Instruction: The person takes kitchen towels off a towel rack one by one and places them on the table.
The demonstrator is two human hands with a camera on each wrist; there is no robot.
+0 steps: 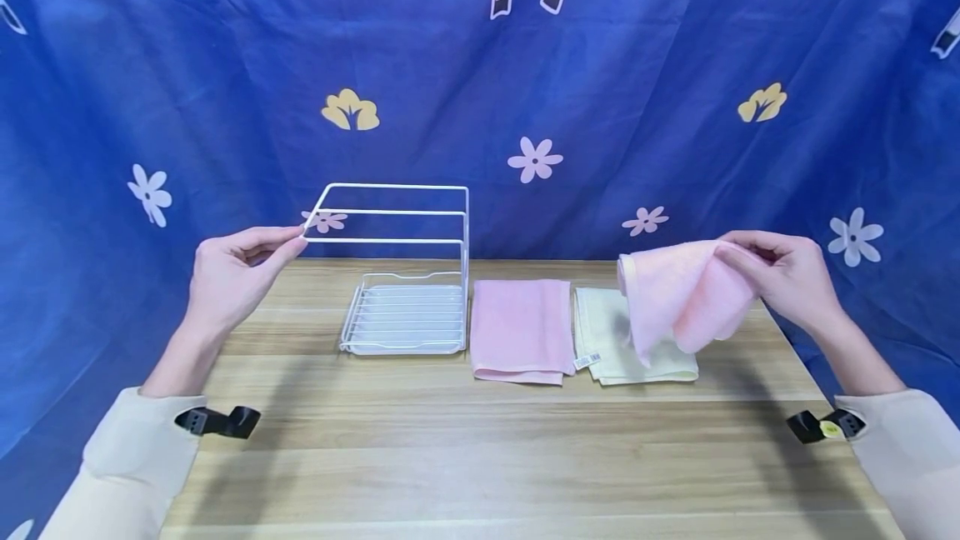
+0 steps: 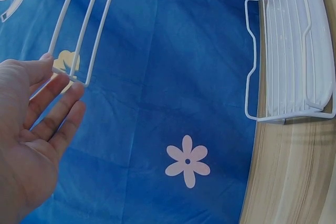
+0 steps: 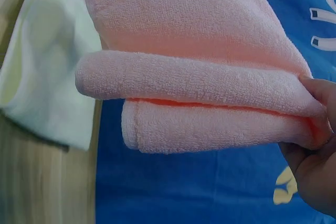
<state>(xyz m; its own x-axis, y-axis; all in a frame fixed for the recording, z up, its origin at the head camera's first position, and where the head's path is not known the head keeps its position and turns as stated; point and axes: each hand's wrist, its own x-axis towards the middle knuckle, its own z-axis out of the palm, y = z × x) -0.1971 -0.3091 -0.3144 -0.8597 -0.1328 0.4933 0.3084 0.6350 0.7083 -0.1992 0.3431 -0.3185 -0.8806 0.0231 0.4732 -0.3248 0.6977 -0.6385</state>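
A white wire rack (image 1: pixel 405 315) with a tall frame and a slatted base stands toward the back of the table. My left hand (image 1: pixel 243 273) pinches the end of the rack's upper rails (image 2: pixel 79 35) between thumb and fingertips. In my right hand (image 1: pixel 783 273) a folded pink towel (image 1: pixel 675 290) hangs in the air, its top edge gripped by thumb and fingers. Its folds droop to the left in the right wrist view. Below it lies a pale yellow-green towel (image 1: pixel 603 323), partly hidden. Between that and the rack is another folded pink towel (image 1: pixel 521 327), flat on the wood.
The wooden table (image 1: pixel 480 457) runs back to a blue curtain (image 1: pixel 450 132) printed with flowers. A white tray (image 1: pixel 408 348) sits under the slats of the rack. A small white label (image 1: pixel 587 362) sticks out from the yellow-green towel.
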